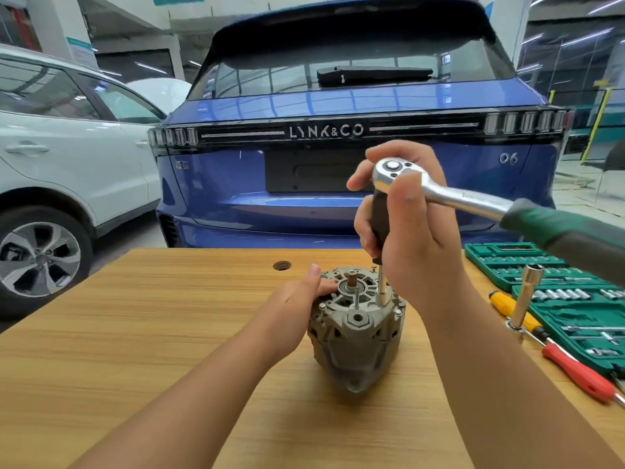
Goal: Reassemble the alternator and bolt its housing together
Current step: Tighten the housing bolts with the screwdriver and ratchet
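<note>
A grey alternator stands upright on the wooden table, shaft end up. My left hand rests on its top left rim, fingers fairly straight, steadying it. My right hand grips the head and dark extension of a chrome ratchet with a green handle that points right. The extension's socket sits down on a bolt at the housing's right side. Other bolt heads show around the rim.
An open green socket set case lies at the right, with a yellow screwdriver, a red-handled screwdriver and a chrome T-shaped socket tool beside it. A blue car stands behind the table; a white car is at left.
</note>
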`<state>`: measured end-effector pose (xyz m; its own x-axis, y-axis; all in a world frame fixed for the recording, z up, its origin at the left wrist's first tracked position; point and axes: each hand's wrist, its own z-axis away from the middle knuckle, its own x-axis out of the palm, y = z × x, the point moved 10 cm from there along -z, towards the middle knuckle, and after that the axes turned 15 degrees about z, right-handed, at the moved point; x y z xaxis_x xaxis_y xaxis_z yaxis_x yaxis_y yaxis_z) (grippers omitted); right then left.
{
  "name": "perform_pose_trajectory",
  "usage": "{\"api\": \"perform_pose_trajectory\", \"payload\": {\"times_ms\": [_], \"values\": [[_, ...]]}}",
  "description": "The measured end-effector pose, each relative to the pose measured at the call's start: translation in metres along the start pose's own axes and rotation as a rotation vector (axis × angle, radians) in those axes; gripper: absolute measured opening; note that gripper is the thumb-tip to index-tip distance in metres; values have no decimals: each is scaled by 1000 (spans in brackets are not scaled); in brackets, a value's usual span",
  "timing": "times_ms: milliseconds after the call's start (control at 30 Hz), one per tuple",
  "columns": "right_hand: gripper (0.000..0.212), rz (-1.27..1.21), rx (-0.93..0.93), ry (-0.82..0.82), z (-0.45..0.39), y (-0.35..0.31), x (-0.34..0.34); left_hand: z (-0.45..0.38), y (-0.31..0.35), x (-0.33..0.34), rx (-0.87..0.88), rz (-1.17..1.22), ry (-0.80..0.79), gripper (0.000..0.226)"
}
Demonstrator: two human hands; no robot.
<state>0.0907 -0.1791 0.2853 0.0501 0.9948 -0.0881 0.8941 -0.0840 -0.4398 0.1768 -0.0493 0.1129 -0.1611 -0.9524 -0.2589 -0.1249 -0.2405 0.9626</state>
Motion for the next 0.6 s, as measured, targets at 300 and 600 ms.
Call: {"api": "perform_pose_trajectory", "payload": {"times_ms": [300, 600], "values": [[20, -113, 277, -7, -8, 11, 20, 26, 12, 13, -45, -439, -71, 66], [21, -414, 547, -21, -3, 42, 30, 31, 19, 13, 225, -768, 3, 75]]}}
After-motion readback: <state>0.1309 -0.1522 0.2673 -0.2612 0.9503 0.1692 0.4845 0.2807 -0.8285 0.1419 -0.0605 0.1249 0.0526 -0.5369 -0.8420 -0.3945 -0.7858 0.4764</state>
